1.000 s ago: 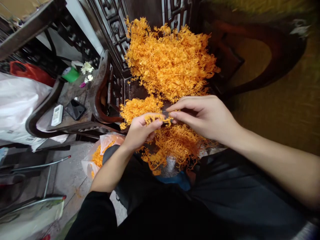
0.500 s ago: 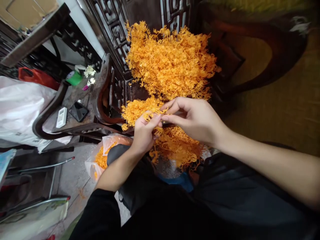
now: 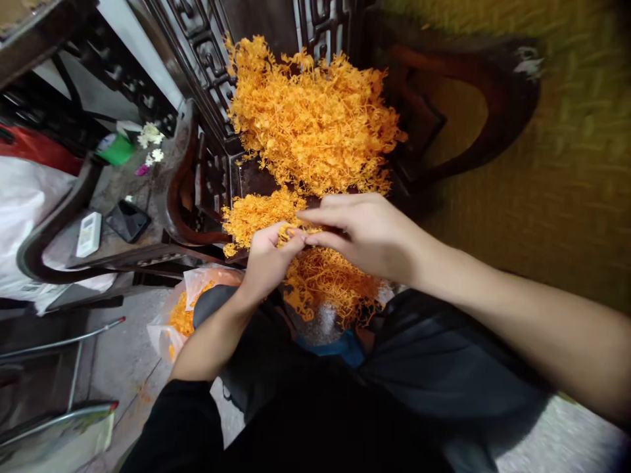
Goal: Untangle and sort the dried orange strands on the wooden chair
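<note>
My left hand (image 3: pixel 266 261) and my right hand (image 3: pixel 367 233) meet at the fingertips, both pinched on one small orange plastic sprig (image 3: pixel 294 231). Right behind them on the dark wooden chair seat (image 3: pixel 256 180) lies a small heap of orange sprigs (image 3: pixel 254 215). Farther back a big pile of orange sprigs (image 3: pixel 310 121) leans against the carved chair back. Just under my hands, over my lap, sits a loose clump of orange sprigs (image 3: pixel 328 282).
A plastic bag with orange pieces (image 3: pixel 185 312) hangs by my left knee. On the low table at the left lie a white remote (image 3: pixel 89 234), a black phone (image 3: pixel 128 221), a green cup (image 3: pixel 114 148) and small white flowers. A large white bag (image 3: pixel 24 197) fills the far left.
My hands have drawn closer together and a little upward over the lap clump, still pinching a sprig. The view has shifted slightly to the right.
</note>
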Motion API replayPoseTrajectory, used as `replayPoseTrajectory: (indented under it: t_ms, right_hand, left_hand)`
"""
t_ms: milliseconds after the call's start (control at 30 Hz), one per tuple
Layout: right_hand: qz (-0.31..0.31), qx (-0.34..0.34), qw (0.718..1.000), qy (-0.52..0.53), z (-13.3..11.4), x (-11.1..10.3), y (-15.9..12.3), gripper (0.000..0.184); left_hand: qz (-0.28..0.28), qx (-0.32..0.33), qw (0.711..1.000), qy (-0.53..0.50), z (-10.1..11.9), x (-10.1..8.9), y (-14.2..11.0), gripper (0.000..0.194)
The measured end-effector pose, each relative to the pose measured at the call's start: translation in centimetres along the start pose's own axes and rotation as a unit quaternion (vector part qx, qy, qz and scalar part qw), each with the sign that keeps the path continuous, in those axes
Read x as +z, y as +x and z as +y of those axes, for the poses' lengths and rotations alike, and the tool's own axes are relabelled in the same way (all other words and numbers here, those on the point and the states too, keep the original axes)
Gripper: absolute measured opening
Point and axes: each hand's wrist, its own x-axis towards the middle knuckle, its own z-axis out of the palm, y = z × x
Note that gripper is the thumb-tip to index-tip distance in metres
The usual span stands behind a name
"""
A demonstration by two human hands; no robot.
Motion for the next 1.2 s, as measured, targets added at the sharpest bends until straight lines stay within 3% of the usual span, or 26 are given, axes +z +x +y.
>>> replayPoseTrajectory:
  t_ms: [67,200,267,333,400,433,500,600,633,667,767,867,967,1133,1200]
  right_hand:
    - [0.029,0.003,0.999,-0.026,0.6,-0.7,0.3,0.016]
    - [0.218,0.094,0.971,0.034,3.0,-2.7,0.5,0.017]
    - [0.169,0.091,0.977,0.094,3.4,-2.3,0.3,0.018]
    - [0.055,0.061,0.99,0.118,2.8,-0.9,0.0,0.015]
    - [-0.021,0.027,0.996,0.087,1.9,0.3,-0.1,0.014]
    - [-0.029,0.011,0.998,0.06,1.7,0.5,-0.1,0.015]
    - [0.042,-0.003,0.999,0.013,1.9,-0.1,0.1,0.015]
    - [0.262,0.044,0.963,0.034,3.7,-2.5,0.3,0.015]
    - [0.304,0.067,0.949,0.059,4.3,-3.2,0.3,0.017]
    - [0.304,0.081,0.946,0.079,4.7,-3.5,0.2,0.022]
    - [0.121,0.044,0.99,0.058,4.2,-2.6,-0.3,0.026]
    - [-0.001,-0.024,1.0,0.019,2.2,-0.2,-0.7,0.029]
    - [-0.034,-0.03,0.999,0.011,1.0,1.2,-1.0,0.034]
    - [-0.055,-0.023,0.997,-0.042,1.1,1.6,-1.4,0.039]
    - [-0.055,-0.034,0.997,-0.035,1.2,2.0,-1.5,0.029]
  left_hand:
    - [-0.036,0.0,0.998,0.046,-0.1,0.0,0.0,0.028]
    - [-0.08,-0.031,0.994,0.061,0.0,-0.2,0.1,0.03]
    - [-0.075,-0.036,0.995,0.056,0.1,-0.2,0.2,0.03]
    - [-0.072,-0.032,0.996,0.049,0.2,0.0,0.2,0.032]
    - [-0.075,-0.03,0.996,0.037,0.4,0.1,0.2,0.033]
    - [-0.076,-0.032,0.996,0.03,0.4,0.0,0.1,0.032]
    - [-0.087,-0.046,0.995,0.014,0.3,-0.1,0.1,0.028]
    - [-0.114,-0.084,0.99,-0.009,0.0,-0.5,0.0,0.024]
    - [-0.122,-0.095,0.988,-0.012,-0.1,-0.6,0.0,0.023]
    - [-0.127,-0.102,0.987,-0.011,-0.2,-0.7,0.0,0.024]
    - [-0.141,-0.107,0.984,0.007,-0.1,-0.7,0.0,0.026]
    - [-0.162,-0.11,0.98,0.027,0.2,-0.6,0.0,0.028]
    - [-0.189,-0.104,0.976,0.032,0.4,-0.5,0.0,0.03]
    - [-0.207,-0.095,0.973,0.034,0.1,-0.2,-0.2,0.035]
    - [-0.208,-0.106,0.972,0.031,0.0,0.0,-0.2,0.033]
